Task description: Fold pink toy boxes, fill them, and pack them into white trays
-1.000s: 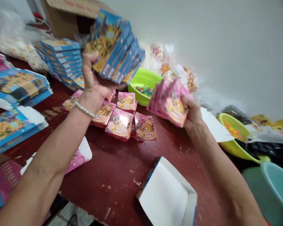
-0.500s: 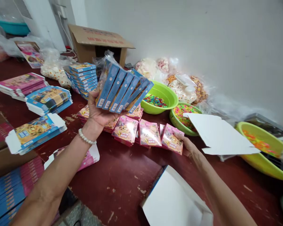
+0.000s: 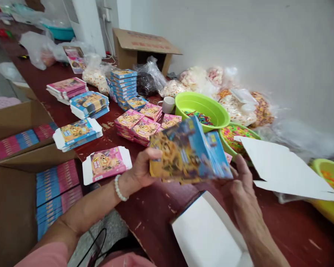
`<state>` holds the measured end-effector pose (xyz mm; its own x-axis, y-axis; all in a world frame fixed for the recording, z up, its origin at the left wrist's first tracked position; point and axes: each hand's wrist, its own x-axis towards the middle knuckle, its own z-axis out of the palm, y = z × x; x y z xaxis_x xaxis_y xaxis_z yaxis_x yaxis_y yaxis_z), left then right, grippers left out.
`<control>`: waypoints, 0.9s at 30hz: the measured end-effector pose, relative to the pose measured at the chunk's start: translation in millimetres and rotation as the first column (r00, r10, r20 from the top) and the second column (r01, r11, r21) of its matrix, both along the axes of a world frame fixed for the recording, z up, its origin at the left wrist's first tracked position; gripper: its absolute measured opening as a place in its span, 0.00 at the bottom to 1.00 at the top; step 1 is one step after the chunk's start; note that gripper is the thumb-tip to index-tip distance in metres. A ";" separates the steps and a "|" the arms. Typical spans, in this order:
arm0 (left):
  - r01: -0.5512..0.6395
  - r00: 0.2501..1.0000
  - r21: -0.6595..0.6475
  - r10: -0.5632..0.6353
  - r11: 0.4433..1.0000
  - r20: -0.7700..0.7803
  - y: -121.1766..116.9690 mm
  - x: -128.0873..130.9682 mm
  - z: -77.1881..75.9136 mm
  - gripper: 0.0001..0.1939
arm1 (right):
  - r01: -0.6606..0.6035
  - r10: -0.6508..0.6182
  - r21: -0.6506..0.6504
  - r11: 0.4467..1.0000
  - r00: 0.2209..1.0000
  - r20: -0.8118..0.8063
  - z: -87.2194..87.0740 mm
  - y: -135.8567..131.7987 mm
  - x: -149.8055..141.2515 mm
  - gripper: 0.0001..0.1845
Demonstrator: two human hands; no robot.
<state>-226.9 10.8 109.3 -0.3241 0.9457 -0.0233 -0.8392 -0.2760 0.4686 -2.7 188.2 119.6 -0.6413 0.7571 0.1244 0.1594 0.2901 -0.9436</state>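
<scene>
A batch of small blue boxes [image 3: 180,150] with yellow cartoon fronts is held up over the table, slightly blurred. My left hand [image 3: 146,167], with a beaded bracelet at the wrist, is closed on its left end. At the right end my right hand [image 3: 241,189] supports the same boxes, its thumb up and its fingers partly hidden beneath. Behind them lie stacks of small pink boxes [image 3: 144,128]. Below my hands an open white carton [image 3: 207,231] rests on the table, its inside showing.
Flat box blanks [image 3: 107,163] lie in piles at the left. A large cardboard box [image 3: 16,196] with rows of blue and pink boxes stands beside the table. Further back are a stack of blue boxes [image 3: 124,87], a white mug [image 3: 167,105], a green basin [image 3: 203,107] and a white card sheet [image 3: 286,167].
The blue boxes have come down and right, turning their printed fronts toward me. My right hand has left the pink boxes and joined the left on the blue ones. The view has swung left.
</scene>
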 end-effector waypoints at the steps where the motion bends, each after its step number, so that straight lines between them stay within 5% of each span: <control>1: 0.043 0.999 0.006 -0.043 0.999 0.029 -4.3 9.9 -8.6 0.28 | -0.037 0.036 -0.033 0.999 0.999 -0.030 0.5 -14.0 -1.1 0.38; 4: 0.079 0.992 0.030 -0.082 0.996 0.099 -20.9 26.2 -34.7 0.26 | -0.108 0.102 -0.109 0.988 0.993 -0.060 -4.3 -41.3 -3.7 0.32; 8: 0.112 0.984 0.010 -0.113 0.994 0.136 -51.6 22.9 -63.6 0.29 | -0.113 0.113 0.005 0.994 0.993 -0.010 -17.3 -56.4 -6.9 0.27; 11: 0.099 0.984 -0.028 -0.093 0.995 0.150 -76.0 14.7 -78.1 0.34 | -0.123 0.123 0.106 0.987 0.992 0.012 -28.3 -68.0 -16.4 0.29; 17: 0.040 0.993 -0.155 -0.023 0.987 0.114 -114.8 6.9 -97.7 0.37 | -0.246 0.241 0.078 0.966 0.968 0.071 -58.7 -85.4 -40.2 0.31; 23: -0.061 0.995 -0.318 0.084 0.946 0.058 -126.4 13.3 -113.8 0.29 | -0.248 0.256 -0.171 0.953 0.967 0.022 -79.8 -84.1 -57.7 0.34; 27: -0.153 0.986 -0.290 0.165 0.945 0.016 -118.0 23.7 -111.2 0.31 | -0.246 0.261 -0.300 0.922 0.965 0.009 -85.2 -83.5 -62.5 0.37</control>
